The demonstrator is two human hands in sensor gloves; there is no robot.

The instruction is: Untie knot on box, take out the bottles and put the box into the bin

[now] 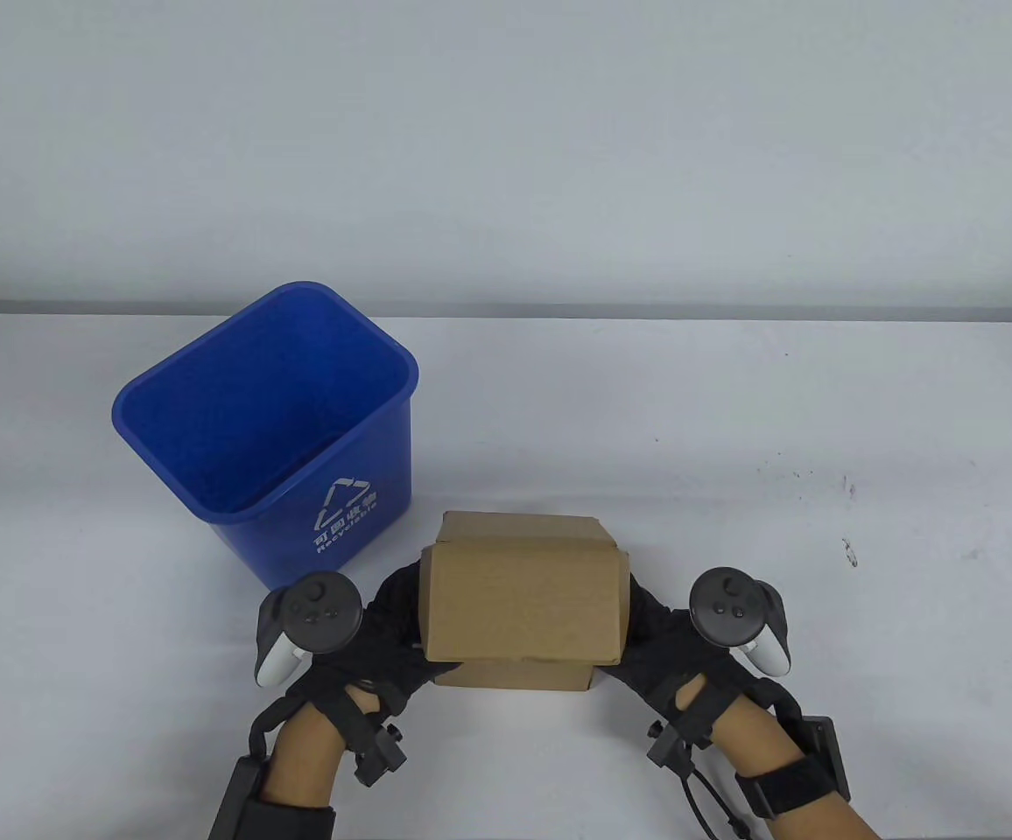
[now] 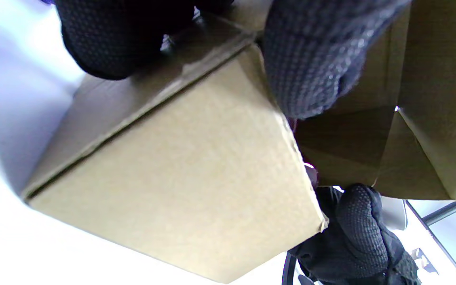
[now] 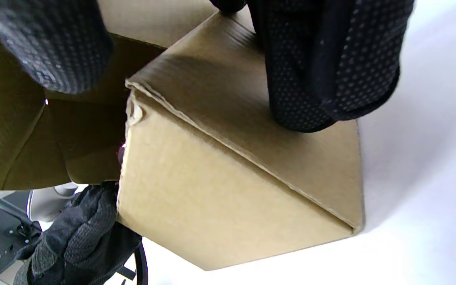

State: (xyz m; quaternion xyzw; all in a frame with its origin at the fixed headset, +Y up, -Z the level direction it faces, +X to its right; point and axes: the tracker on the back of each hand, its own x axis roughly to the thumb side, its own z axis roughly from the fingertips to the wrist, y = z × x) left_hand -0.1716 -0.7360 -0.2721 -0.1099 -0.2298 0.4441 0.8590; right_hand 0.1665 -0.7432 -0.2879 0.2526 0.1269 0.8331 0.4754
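A flat white table point(image 1: 734, 455) fills the lower half of the frame, with small dark specks point(image 1: 847, 549) at centre right; a plain pale wall point(image 1: 506, 140) spans the upper half.

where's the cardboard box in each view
Table view: cardboard box at bottom centre, between both hands, right of the blue bin.
Left wrist view: fills the centre.
Right wrist view: centre right.
Shared landmark: the open flap on the box's near side.

wall point(image 1: 506, 140): plain pale grey | table point(image 1: 734, 420): white, few dark specks at right | light: even, soft
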